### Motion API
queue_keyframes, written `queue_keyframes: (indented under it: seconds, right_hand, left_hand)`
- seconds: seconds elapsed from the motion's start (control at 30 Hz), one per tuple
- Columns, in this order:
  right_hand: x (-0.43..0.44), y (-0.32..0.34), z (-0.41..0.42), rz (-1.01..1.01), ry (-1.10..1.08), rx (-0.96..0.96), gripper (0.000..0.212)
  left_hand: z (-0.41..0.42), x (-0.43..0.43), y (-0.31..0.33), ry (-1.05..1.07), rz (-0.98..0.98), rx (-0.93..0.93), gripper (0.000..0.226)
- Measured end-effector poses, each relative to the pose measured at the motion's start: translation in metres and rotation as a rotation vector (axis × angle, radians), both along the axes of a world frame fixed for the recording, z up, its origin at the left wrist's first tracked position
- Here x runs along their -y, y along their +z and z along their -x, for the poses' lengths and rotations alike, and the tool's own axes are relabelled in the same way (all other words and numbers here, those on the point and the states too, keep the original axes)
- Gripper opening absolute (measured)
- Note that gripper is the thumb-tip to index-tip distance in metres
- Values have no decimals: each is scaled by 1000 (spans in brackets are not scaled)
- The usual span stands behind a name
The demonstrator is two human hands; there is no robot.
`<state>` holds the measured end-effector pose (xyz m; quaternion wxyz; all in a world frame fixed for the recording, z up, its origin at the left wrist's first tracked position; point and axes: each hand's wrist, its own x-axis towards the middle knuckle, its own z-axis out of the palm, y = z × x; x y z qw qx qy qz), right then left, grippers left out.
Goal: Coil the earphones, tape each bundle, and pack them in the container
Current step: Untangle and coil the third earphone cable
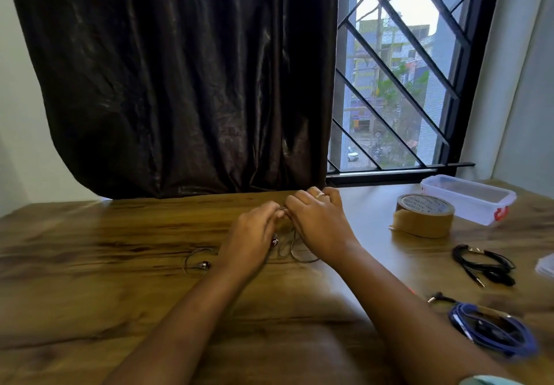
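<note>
Progress is early I reckon: my left hand [251,234] and right hand [317,222] both pinch the thin grey wire earphones [206,264], loops hanging under the fingers [302,200], nothing packed in the clear plastic container [467,208] well right.

The left hand [251,234] and right hand [317,219] cover most of the thin earphone cable [299,257] they pinch — only loops below show. At lower right the blue earphones [494,329] are blurred; a white thing [546,266] at the right edge is cut off — unidentifiable.
</note>
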<state>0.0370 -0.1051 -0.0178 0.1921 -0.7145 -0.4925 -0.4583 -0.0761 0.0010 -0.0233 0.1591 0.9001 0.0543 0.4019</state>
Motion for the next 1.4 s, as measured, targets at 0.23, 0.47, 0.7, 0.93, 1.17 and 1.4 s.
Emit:
queue_keyframes:
  seconds: [0.23,0.47,0.7,0.93,1.17,1.4]
  right_hand:
    - [7,1,-11,115,-234,-154,33]
    - [17,-3,-19,282,-181,-420,35]
    - [8,2,-2,242,-99,-331,31]
    - [6,2,1,175,-81,-233,32]
    - [21,-1,-23,220,-133,-437,34]
    - [17,-3,-25,237,-146,-433,34]
  left_hand:
    - [19,-45,16,311,533,495,24]
    - [36,-97,7,506,1110,708,23]
    - [16,-42,4,297,205,272,43]
    - [0,-5,-7,32,-21,-26,19]
    - [21,-51,15,299,490,576,24]
    - [26,-51,17,-44,1067,457,40]
